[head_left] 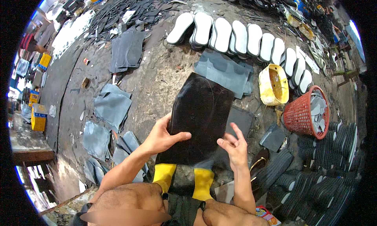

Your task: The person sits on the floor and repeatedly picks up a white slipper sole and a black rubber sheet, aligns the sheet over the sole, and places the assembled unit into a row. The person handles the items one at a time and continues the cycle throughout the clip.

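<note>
A dark, smooth sheet (200, 120), likely rubber, is held up in front of my knees, its lower part above my yellow socks (203, 183). My left hand (164, 135) grips its left edge, thumb lying on top and the fingers hidden beneath. At the right edge, my right hand (235, 147) is open with fingers apart; its thumb tip is close to the sheet, and whether it touches I cannot tell. Just beyond the sheet lies a pile of grey sheets (224, 71). Another dark grey sheet (240, 122) lies on the floor behind my right fingers.
White-topped sole stacks (222, 34) form a curved row at the far side. A yellow tub (273, 84) with brownish liquid and a red basket (300, 112) of grey scraps stand right. More grey sheets (112, 104) lie left; black soles (314, 190) are heaped near right.
</note>
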The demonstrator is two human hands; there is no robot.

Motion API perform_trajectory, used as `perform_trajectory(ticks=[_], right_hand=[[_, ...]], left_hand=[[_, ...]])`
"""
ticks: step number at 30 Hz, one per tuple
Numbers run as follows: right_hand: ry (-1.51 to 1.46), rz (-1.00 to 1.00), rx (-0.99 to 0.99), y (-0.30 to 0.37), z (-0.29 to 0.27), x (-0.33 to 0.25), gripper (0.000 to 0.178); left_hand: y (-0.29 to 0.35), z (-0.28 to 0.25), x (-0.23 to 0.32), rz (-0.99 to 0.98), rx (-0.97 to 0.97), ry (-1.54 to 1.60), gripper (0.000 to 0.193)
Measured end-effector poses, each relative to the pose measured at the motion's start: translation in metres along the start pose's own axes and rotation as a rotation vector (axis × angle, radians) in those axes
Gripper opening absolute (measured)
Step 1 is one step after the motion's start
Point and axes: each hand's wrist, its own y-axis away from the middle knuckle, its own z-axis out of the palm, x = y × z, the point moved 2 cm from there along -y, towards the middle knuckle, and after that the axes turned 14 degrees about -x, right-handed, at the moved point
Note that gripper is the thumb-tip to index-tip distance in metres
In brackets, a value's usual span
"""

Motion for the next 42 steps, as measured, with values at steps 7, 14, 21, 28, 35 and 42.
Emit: perform_trajectory(ticks=[7,14,21,28,35,42], right_hand=[[-0.329,-0.195,0.117,0.005,-0.011,0.027,0.076],[0.56,-0.039,0.874,0.046,-0.086,0.08,0.076],[0.825,-0.496,0.523,-0.079,-0.126,-0.03,0.036],[0.933,-0.491,0.359,-0.263,-0.11,-0.122,0.034],[1.356,-0.25,0.675,-0.366,-0.119,-0.155,0.077],[1.293,0.077,0.673,-0.396,-0.132,-0.188,0.105]], left_hand=[[-0.018,0.032,-0.06,0.386,0.0,-1.484,0.069],[-0.006,0.019,-0.127,0.28,-0.272,-1.321,0.065],[-0.047,0.01,-0.149,0.206,-0.437,-1.312,0.064],[-0.084,-0.035,-0.098,0.451,-0.805,-1.525,0.073],[-0.084,-0.03,-0.107,-0.241,0.039,-0.949,0.083],[-0.075,-0.043,-0.116,-0.201,0.106,-0.923,0.078]])
